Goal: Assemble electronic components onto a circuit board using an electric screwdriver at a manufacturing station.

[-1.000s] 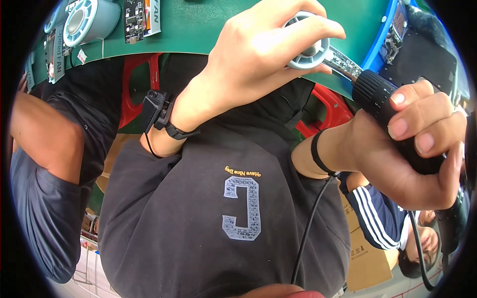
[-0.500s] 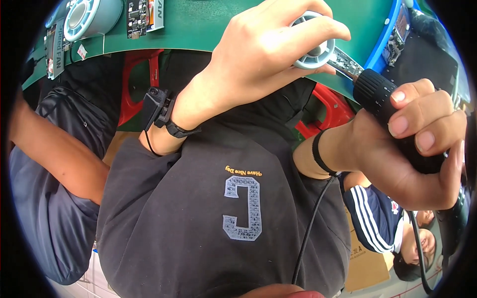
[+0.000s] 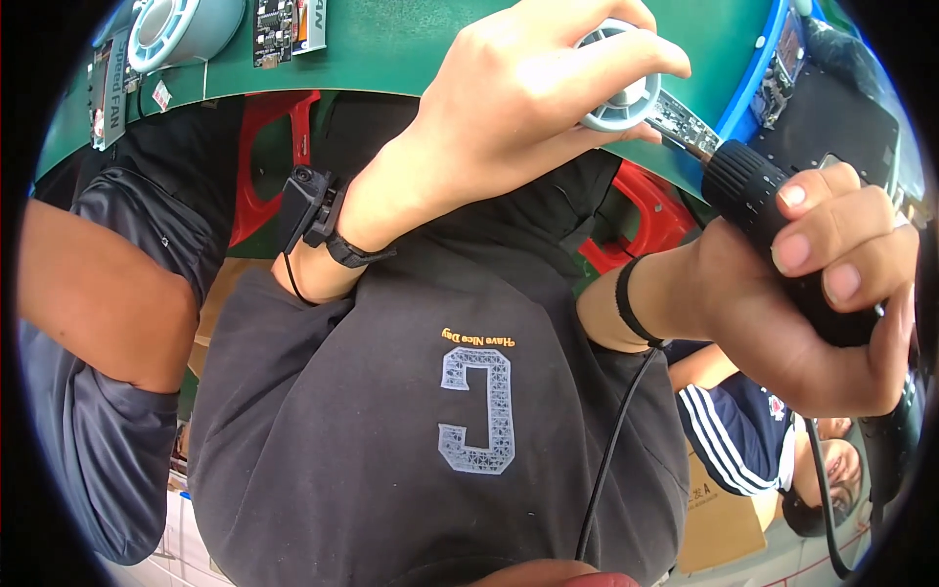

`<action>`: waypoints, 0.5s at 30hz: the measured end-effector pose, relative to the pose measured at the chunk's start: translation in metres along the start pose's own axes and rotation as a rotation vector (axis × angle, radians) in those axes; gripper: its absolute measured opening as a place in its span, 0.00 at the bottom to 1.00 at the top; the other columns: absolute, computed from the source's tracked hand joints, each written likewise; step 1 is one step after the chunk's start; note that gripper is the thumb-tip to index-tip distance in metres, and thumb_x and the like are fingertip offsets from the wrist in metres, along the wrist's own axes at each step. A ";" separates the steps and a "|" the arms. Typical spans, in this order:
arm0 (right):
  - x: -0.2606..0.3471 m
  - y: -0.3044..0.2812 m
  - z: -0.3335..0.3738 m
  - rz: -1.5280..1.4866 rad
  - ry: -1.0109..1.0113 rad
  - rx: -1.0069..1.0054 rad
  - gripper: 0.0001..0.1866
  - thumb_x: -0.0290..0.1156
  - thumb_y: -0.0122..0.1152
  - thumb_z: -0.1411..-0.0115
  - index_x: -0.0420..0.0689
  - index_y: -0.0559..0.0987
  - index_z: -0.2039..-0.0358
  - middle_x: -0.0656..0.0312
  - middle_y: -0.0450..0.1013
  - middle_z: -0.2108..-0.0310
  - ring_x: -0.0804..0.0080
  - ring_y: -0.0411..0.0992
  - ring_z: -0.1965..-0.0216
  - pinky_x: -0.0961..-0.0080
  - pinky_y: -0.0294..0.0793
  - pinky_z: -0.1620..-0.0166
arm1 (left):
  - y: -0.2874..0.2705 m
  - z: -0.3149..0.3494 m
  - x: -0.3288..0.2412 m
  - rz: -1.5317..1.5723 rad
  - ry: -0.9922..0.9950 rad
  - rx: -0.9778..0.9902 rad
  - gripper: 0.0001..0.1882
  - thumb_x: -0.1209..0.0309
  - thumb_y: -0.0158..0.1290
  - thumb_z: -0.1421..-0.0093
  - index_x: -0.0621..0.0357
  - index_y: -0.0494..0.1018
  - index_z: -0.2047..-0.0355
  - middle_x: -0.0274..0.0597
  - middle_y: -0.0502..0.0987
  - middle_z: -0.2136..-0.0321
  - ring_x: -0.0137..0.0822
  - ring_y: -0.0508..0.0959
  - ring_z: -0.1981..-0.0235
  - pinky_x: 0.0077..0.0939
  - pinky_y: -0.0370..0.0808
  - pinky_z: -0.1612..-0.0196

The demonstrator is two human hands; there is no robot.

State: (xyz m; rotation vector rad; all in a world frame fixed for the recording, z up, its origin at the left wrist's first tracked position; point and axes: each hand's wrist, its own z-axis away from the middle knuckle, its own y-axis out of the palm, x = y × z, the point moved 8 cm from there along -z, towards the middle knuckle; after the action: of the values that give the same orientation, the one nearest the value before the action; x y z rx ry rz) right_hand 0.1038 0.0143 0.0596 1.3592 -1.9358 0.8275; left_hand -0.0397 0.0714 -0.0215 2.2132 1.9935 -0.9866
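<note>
My left hand (image 3: 528, 88) is closed around a small pale blue-grey fan housing (image 3: 624, 115) with a spoked round end, over the green table. A narrow circuit board (image 3: 691, 121) sticks out beside the housing, toward the right. My right hand (image 3: 836, 259) grips a black electric screwdriver (image 3: 751, 186) with a ribbed collar. Its bit points up and left at the board, close to the housing. Whether the tip sits on a screw is too small to make out.
On the green table (image 3: 381, 59), another fan housing (image 3: 186, 34) and a circuit board (image 3: 274, 34) lie at left. A blue tray rim (image 3: 751, 90) curves at right. A co-worker's arm (image 3: 98, 284) is at left. Red stools (image 3: 646, 220) stand below the table.
The screwdriver and my right hand have shifted slightly right and down. My left hand is nearly still with the fan housing. At left, the co-worker's arm has moved.
</note>
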 end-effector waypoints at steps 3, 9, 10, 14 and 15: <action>-0.006 0.001 0.001 -0.001 -0.007 -0.011 0.16 0.38 0.44 0.40 0.48 0.63 0.83 0.64 0.61 0.81 0.72 0.61 0.87 0.71 0.68 0.79 | 0.002 0.001 0.000 -0.006 0.003 -0.001 0.19 0.81 0.65 0.50 0.60 0.78 0.57 0.45 0.75 0.65 0.45 0.80 0.68 0.31 0.77 0.67; -0.014 0.001 0.006 -0.005 -0.011 -0.033 0.16 0.38 0.44 0.40 0.48 0.63 0.83 0.64 0.61 0.81 0.72 0.61 0.87 0.71 0.68 0.79 | 0.000 0.005 0.002 0.095 -0.084 -0.021 0.18 0.81 0.64 0.51 0.60 0.79 0.57 0.44 0.75 0.65 0.44 0.80 0.68 0.31 0.77 0.67; -0.014 0.006 0.006 -0.004 -0.011 -0.035 0.16 0.38 0.44 0.40 0.48 0.63 0.84 0.64 0.61 0.81 0.72 0.61 0.87 0.71 0.68 0.79 | 0.000 0.005 0.001 0.045 -0.051 -0.014 0.19 0.81 0.64 0.51 0.60 0.79 0.57 0.44 0.76 0.65 0.44 0.80 0.68 0.32 0.77 0.67; -0.013 0.021 0.006 0.000 -0.012 -0.039 0.16 0.37 0.44 0.40 0.48 0.63 0.84 0.64 0.61 0.82 0.72 0.61 0.87 0.71 0.68 0.78 | 0.000 0.010 0.001 -0.087 0.056 -0.018 0.19 0.81 0.65 0.52 0.59 0.79 0.57 0.44 0.76 0.65 0.44 0.80 0.68 0.32 0.77 0.67; -0.011 0.025 0.006 -0.001 -0.016 -0.041 0.16 0.37 0.44 0.40 0.48 0.63 0.84 0.64 0.61 0.82 0.72 0.61 0.87 0.71 0.68 0.78 | -0.001 0.011 0.000 -0.131 0.096 -0.022 0.19 0.81 0.65 0.52 0.59 0.79 0.58 0.44 0.76 0.65 0.44 0.80 0.68 0.32 0.77 0.67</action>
State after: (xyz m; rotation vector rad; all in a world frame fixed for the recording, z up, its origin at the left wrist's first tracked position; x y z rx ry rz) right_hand 0.0825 0.0227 0.0445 1.3465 -1.9538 0.7748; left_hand -0.0455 0.0674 -0.0295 2.1832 2.2043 -0.8797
